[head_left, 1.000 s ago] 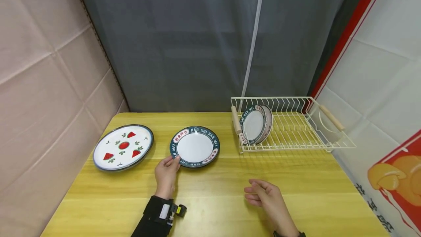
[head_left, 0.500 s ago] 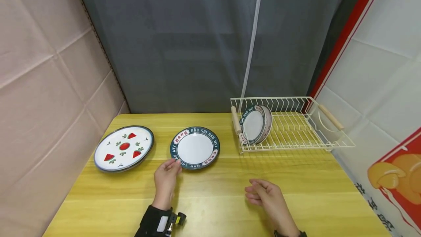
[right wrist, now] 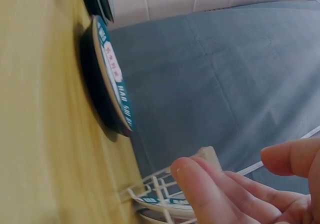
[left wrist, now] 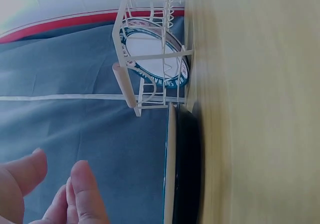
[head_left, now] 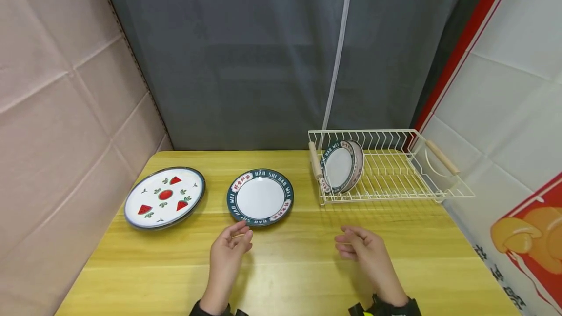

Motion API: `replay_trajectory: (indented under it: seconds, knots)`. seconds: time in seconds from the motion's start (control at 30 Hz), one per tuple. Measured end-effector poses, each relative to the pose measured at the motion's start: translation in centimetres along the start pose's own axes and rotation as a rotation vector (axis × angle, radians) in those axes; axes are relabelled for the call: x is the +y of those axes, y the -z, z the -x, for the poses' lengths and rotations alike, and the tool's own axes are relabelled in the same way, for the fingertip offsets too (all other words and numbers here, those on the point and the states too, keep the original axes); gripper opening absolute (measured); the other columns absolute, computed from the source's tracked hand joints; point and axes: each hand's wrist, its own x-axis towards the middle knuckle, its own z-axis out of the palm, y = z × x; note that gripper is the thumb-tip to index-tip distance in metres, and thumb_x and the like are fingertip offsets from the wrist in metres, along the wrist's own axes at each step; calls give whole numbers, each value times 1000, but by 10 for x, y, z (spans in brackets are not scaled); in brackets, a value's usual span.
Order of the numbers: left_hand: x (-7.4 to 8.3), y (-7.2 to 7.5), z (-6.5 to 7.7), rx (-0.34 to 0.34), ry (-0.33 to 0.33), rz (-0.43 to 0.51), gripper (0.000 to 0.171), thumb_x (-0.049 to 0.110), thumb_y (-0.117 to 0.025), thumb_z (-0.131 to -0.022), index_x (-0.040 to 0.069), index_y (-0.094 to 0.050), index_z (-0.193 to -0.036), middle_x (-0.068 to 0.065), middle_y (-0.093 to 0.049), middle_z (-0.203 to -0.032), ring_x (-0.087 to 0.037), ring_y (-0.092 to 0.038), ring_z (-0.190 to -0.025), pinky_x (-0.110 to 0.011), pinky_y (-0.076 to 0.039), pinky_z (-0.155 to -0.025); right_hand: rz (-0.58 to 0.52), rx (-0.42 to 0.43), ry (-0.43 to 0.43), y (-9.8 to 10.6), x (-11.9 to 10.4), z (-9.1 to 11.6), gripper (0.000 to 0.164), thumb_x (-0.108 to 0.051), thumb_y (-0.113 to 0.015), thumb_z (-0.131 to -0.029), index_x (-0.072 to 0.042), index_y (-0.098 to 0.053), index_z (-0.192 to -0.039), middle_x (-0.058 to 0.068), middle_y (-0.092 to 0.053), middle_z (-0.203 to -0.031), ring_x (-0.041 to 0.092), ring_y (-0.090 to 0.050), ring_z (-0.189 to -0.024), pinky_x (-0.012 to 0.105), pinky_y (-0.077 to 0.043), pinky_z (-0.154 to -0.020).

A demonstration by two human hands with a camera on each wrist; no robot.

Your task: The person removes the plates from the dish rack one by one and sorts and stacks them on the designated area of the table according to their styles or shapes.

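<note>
A round plate [head_left: 260,198] with a white middle and a dark green lettered rim lies on the table. My left hand [head_left: 228,250] hovers by its front edge; in the left wrist view the thumb and fingers stand apart from the plate's rim [left wrist: 171,169], holding nothing. Farther right, my right hand [head_left: 366,257] is held above the table with loosely bent fingers and nothing in them. A cream wire dish rack [head_left: 395,174] with wooden handles stands beyond it. At the rack's left end, lettered plates [head_left: 339,167] lean upright in the slots.
Large oval plates [head_left: 164,196] with red watermelon slices, seemingly stacked, lie at the left of the wooden table [head_left: 290,277]. A grey curtain [head_left: 246,62] hangs behind. Pale cloth [head_left: 66,135] flanks the left side, a printed white sheet [head_left: 505,111] the right.
My left hand has let go of the plate's front left rim and drawn back toward me. The plate has stayed put. My right hand has shifted slightly to the right.
</note>
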Motion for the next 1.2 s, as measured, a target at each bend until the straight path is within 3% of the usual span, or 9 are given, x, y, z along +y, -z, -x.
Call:
replay_trajectory:
  seconds: [0.13, 0.33, 0.6, 0.67, 0.73, 0.83, 0.9, 1.07, 1.2]
  knots:
    - [-1, -3, 11, -35, -22, -1, 43, 6, -77, -107, -12, -66, -145, -25, -75, -134, 3, -74, -96, -20, -67, -86, 23, 20, 18, 7, -8, -6, 41, -12, -51, -122, 16, -62, -150, 26, -84, -123, 8, -83, -91, 23, -70, -82]
    - [0, -9, 20, -77, -17, -6, 42, 6, -78, -107, -11, -67, -144, -25, -76, -135, 4, -72, -97, -16, -63, -87, 64, 58, 48, 22, -25, -18, 41, -13, -51, -121, 13, -60, -152, 22, -83, -129, -1, -79, -93, 21, -69, -87]
    - [-2, -8, 22, -72, -16, -50, 42, 10, -79, -107, -7, -69, -145, -24, -73, -144, -2, -71, -103, -17, -59, -87, 209, 223, 282, 42, -55, -52, 39, -15, -58, -119, 14, -68, -143, 34, -80, -128, -10, -74, -85, 11, -65, -78]
    - [-2, -8, 23, -77, -14, -48, 43, 11, -80, -107, -7, -69, -145, -25, -72, -145, -3, -71, -104, -18, -59, -87, 286, 281, 329, 45, -61, -63, 38, -17, -60, -118, 13, -72, -139, 35, -81, -125, -3, -78, -85, 8, -62, -73]
    - [-3, -8, 24, -83, -12, -43, 44, 11, -80, -107, -8, -68, -144, -25, -72, -145, -2, -71, -104, -18, -60, -87, 380, 332, 355, 47, -65, -74, 38, -19, -61, -117, 11, -74, -137, 34, -82, -123, 13, -84, -88, 8, -58, -69]
    - [-4, -9, 25, -86, -4, -39, 44, 12, -80, -106, -8, -68, -144, -26, -71, -146, -2, -71, -104, -17, -60, -88, 497, 378, 362, 51, -69, -89, 40, -22, -61, -116, 10, -75, -137, 33, -82, -120, 40, -85, -99, 19, -54, -69]
    - [-4, -8, 25, -86, -1, -42, 44, 12, -80, -106, -8, -68, -144, -26, -71, -147, -2, -71, -105, -17, -60, -87, 542, 395, 362, 52, -70, -99, 41, -22, -61, -116, 10, -75, -137, 34, -82, -120, 48, -82, -104, 31, -57, -72]
    - [-5, -7, 25, -82, 0, -49, 44, 12, -80, -106, -8, -68, -143, -25, -71, -147, -8, -72, -109, -18, -59, -87, 612, 404, 343, 53, -70, -124, 42, -20, -62, -113, 13, -74, -136, 37, -79, -123, 53, -77, -111, 61, -63, -88]
    - [-6, -5, 26, -85, -5, -59, 43, 12, -80, -106, -7, -68, -143, -24, -71, -146, -11, -73, -111, -18, -59, -88, 661, 366, 307, 50, -68, -140, 47, -19, -60, -111, 16, -69, -140, 39, -78, -127, 56, -76, -114, 67, -63, -96]
